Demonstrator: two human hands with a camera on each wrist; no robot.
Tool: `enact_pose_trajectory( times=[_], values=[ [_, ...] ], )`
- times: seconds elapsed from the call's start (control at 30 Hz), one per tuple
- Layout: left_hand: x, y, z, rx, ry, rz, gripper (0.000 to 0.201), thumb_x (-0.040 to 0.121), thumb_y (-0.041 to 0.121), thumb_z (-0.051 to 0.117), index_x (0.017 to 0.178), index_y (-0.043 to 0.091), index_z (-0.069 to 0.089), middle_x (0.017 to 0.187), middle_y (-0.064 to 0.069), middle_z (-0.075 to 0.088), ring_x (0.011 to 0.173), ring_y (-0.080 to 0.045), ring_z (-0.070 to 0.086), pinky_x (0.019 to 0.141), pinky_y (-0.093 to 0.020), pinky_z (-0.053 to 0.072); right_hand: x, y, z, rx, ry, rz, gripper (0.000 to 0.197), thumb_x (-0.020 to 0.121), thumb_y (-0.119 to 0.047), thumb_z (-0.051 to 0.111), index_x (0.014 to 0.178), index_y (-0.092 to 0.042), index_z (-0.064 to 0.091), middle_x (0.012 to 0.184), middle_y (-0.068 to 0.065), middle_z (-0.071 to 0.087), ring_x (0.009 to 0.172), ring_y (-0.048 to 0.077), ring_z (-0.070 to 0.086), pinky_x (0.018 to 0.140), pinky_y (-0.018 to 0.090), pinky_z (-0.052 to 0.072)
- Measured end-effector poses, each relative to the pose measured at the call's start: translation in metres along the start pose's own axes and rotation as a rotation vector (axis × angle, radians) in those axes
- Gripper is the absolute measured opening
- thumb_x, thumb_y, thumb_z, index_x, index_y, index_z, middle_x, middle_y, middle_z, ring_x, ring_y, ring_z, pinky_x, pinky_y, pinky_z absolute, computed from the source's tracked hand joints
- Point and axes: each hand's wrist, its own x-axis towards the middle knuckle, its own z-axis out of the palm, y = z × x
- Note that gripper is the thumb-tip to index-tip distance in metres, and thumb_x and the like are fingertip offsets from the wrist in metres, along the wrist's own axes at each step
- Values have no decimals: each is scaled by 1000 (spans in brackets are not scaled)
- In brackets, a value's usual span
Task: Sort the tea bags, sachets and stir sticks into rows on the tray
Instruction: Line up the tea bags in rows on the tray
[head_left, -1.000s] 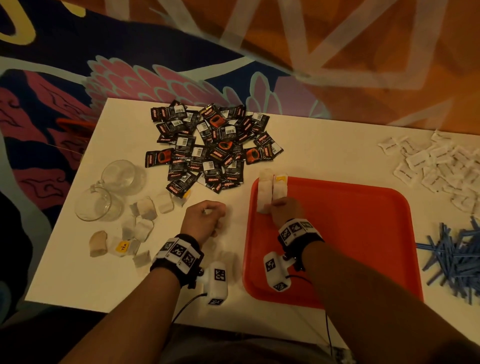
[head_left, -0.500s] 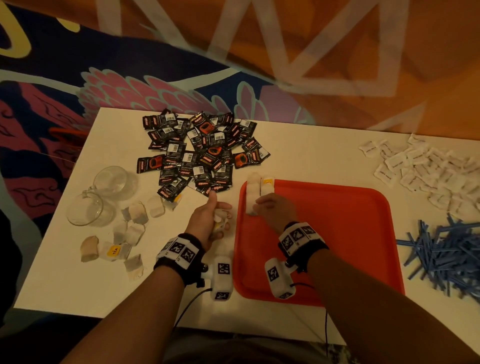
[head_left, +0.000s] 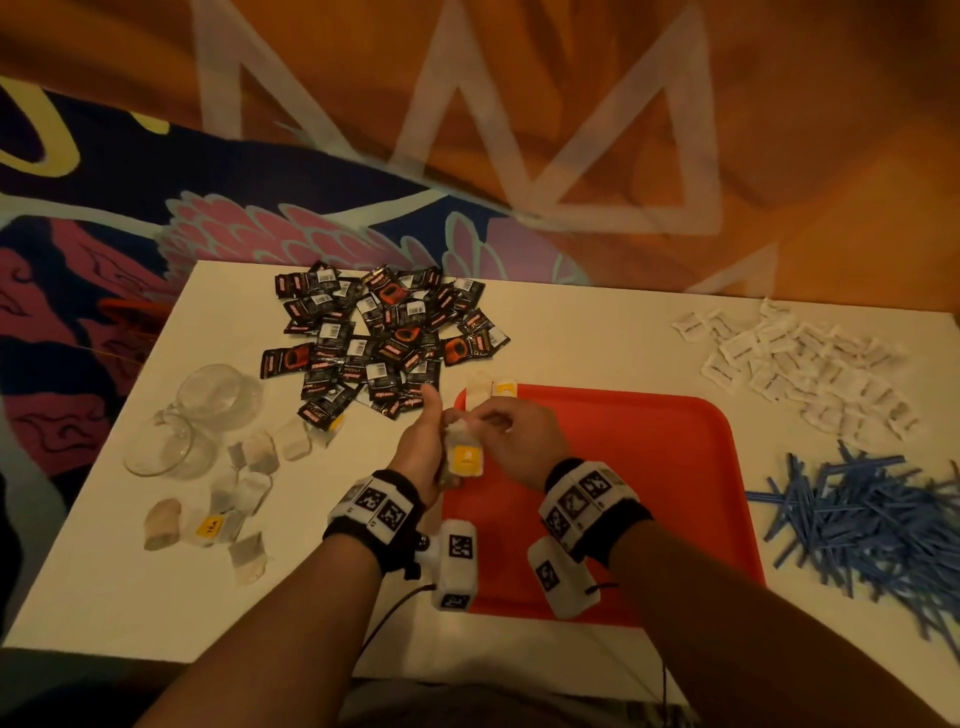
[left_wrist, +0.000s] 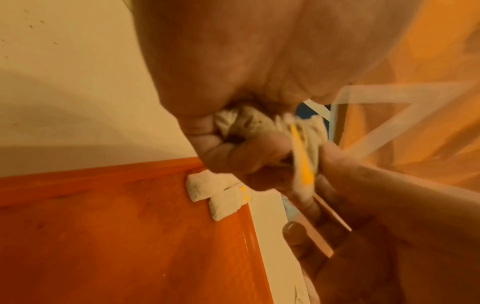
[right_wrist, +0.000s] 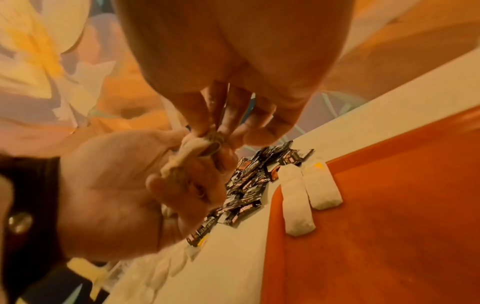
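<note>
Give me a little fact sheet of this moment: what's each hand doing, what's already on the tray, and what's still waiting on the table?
left hand: grips a bunch of tea bags, thumb up
right hand: fingers pinch one bag of that bunch
red tray: two tea bags side by side at its far left corner
loose tea bags: on the table, left of the tray
black sachets: heaped beyond the tray
white sachets: heaped to the far right
blue stir sticks: piled right of the tray
glass cups: at the left edge

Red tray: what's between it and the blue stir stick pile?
Nothing. In the head view only a bare strip of white table separates the red tray from the blue stir stick pile; the white sachets lie farther back.
</note>
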Motion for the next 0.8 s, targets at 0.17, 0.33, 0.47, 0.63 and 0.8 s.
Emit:
enact_pose_trajectory(
  times=[0.17,0.33,0.47,0.63,0.8],
  values=[
    [-4,-5,3,20,-54,69,74,94,72,27,73,17,72,84,-15,69,41,-13,48,34,-17,27,-1,5,-14,97,70,80,19,90,-10,60,78,-25,65,82,-4,69,76,11,63,67,24,48],
    [-8,-5,7,32,38,70,59,97,67,33,77,17,58,52,1,53,39,-13,44,36,-18,28,-15,-3,-15,89,-110,-34,13,78,-21,79,88,-23,70,82,-11,66,72,-2,59,66,12,48],
    [-6,-6,9,67,19,47,55,95,63,47,89,13,69,59,-3,57,39,-14,45,37,-19,31,-13,-1,-8,8,-53,-2,16,81,-8,66,87,-22,71,78,-6,68,72,7,63,69,25,54],
    [-1,-10,5,-32,-58,64,46,88,56,62,107,14,67,62,-5,57,38,-14,43,37,-20,31,-12,-2,-13,111,-10,125,13,83,-12,68,87,-24,63,74,-7,64,69,9,61,62,29,49],
    [0,-8,8,-52,43,153,41,86,57,63,88,16,56,55,-1,52,41,-14,40,40,-21,30,-12,-1,-8,171,-113,286,26,73,-29,82,88,-24,61,87,2,71,76,16,65,64,29,49]
  ],
)
